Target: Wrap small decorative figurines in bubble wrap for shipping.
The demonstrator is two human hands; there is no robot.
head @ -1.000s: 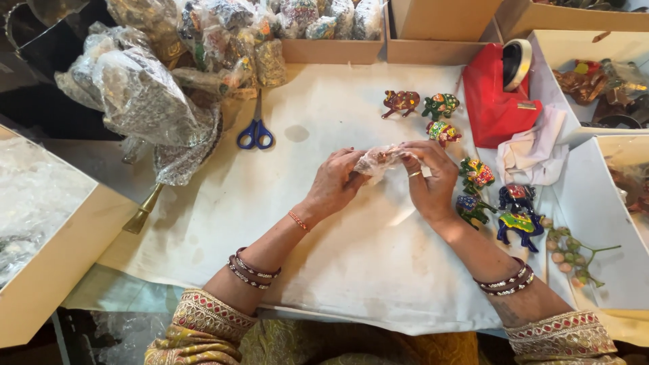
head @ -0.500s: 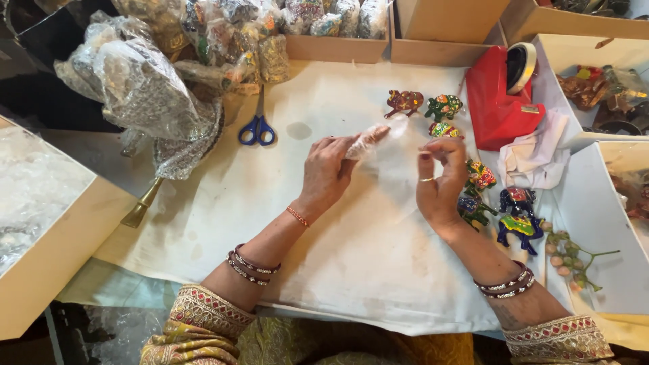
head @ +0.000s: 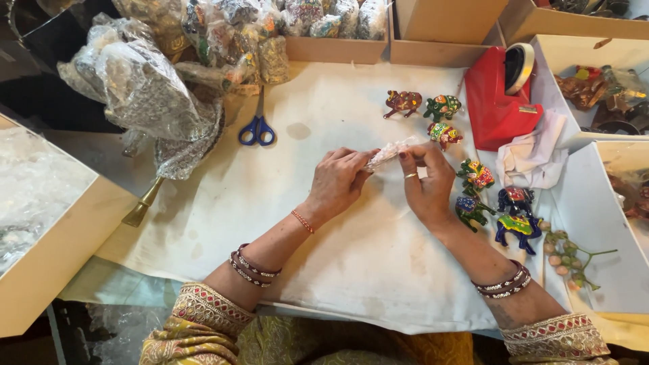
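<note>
My left hand (head: 336, 181) and my right hand (head: 426, 181) meet over the white cloth (head: 338, 270) and both pinch a small figurine wrapped in clear plastic (head: 387, 153). The wrapped piece lies slanted between my fingertips. Just past my right hand stand painted animal figurines: a maroon one (head: 402, 102), a green one (head: 442, 106) and a multicoloured one (head: 443, 132). More painted figurines (head: 476, 174) and a blue elephant (head: 516, 215) sit to the right of my right wrist.
Blue-handled scissors (head: 256, 128) lie at the upper left of the cloth. A red tape dispenser (head: 502, 91) stands at the upper right beside white boxes (head: 595, 203). Plastic-wrapped goods (head: 142, 88) pile at the far left. A beaded sprig (head: 571, 255) lies at the right.
My hands had parted, the left holding the wrapped piece out toward the figurines. They have come together again and both grip the plastic-wrapped figurine.
</note>
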